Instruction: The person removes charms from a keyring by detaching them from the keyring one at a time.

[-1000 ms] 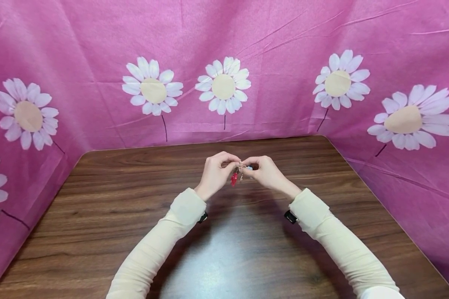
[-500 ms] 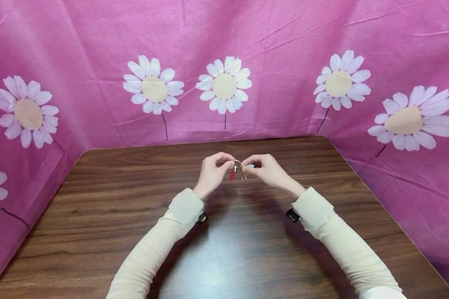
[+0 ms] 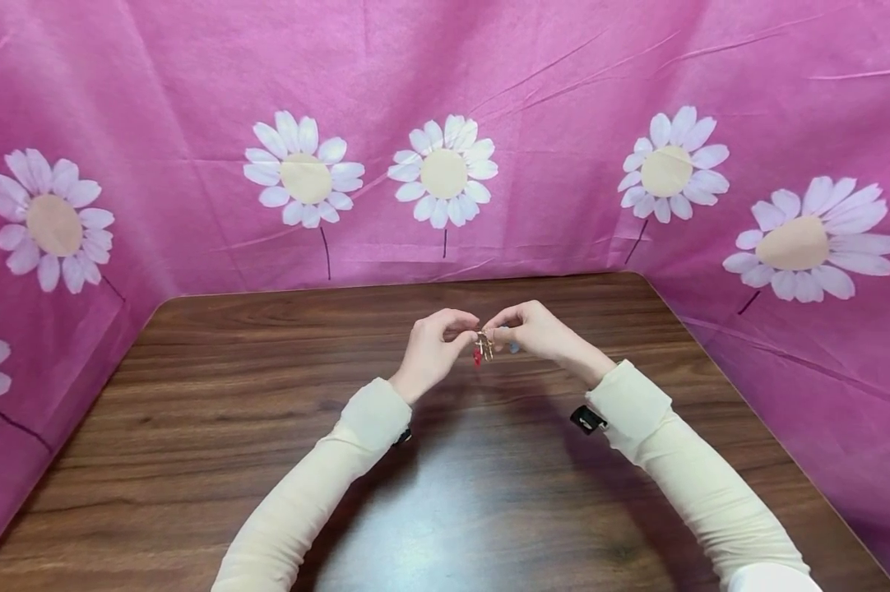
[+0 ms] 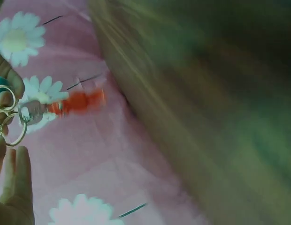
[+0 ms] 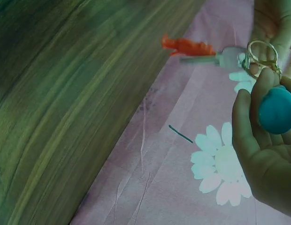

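"How do your hands stand?"

"My left hand [image 3: 426, 352] and my right hand [image 3: 540, 333] both pinch, thumb against fingertips, on one gold-coloured metal ring [image 5: 262, 41]. It is between them, above the table. Which exact part each one grips, I cannot tell."

"And what hangs there?"

"A small red figure-shaped pendant [image 3: 478, 358] hangs at the left, with a gold-coloured cross [image 3: 479, 345] just beside it. A pale blue round pendant [image 3: 515, 347] is at the right, just below my right hand."

"What could go wrong?"

"I think the ring may slip, because it is thin and only fingertips hold it. If I release one side carelessly, the pendants could swing and tangle."

"Where would they fall?"

"Probably onto the brown wood-grain table [image 3: 230, 460]. Pink flower-printed cloth [image 3: 549, 49] rises behind its far edge."
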{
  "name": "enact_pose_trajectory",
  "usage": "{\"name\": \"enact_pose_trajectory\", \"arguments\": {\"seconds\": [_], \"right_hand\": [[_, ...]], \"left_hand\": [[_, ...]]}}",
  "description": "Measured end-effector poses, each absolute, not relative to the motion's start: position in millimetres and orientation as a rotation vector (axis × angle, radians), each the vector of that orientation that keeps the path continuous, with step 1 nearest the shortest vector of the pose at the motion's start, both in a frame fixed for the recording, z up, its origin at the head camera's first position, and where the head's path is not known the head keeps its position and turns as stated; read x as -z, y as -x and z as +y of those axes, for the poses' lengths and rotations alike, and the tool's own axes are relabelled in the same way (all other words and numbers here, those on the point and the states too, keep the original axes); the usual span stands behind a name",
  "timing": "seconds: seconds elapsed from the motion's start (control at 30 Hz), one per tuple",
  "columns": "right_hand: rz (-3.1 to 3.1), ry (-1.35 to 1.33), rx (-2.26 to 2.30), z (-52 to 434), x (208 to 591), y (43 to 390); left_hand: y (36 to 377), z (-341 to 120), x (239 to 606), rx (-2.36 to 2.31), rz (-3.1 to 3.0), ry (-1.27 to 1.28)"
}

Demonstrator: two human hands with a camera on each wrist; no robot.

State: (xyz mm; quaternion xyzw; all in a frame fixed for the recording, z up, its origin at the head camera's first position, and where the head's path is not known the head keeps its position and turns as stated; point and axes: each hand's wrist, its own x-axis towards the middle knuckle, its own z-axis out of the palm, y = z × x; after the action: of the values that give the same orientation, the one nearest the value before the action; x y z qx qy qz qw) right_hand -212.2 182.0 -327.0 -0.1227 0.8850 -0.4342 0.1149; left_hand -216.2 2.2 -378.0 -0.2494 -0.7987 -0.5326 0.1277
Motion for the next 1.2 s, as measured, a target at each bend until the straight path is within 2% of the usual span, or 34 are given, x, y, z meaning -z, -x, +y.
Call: {"name": "enact_pose_trajectory", "arguments": {"seconds": [0.23, 0.63, 0.77, 1.0, 1.2], "right_hand": [[2.568, 0.434, 1.221, 182.2, 324.7, 211.7], [2.439, 0.328, 1.353, 183.0, 337.1, 209.9], [2.535, 0.371, 1.318, 182.3, 344.4, 210.1], [2.890, 0.641, 1.016, 185.3, 345.5, 204.9], [3.107, 1.151, 0.650, 189.0, 350.2, 202.9]], "left_hand": [[214.1, 3.6, 375.4, 1.213, -2.314, 0.844], [213.3, 6.5, 370.8, 1.212, -2.332, 0.854], [212.8, 5.7, 370.0, 1.236, -2.337, 0.837], [211.6, 2.4, 367.9, 1.219, -2.369, 0.808], [213.4, -0.2, 370.8, 1.283, -2.429, 0.819]]}}
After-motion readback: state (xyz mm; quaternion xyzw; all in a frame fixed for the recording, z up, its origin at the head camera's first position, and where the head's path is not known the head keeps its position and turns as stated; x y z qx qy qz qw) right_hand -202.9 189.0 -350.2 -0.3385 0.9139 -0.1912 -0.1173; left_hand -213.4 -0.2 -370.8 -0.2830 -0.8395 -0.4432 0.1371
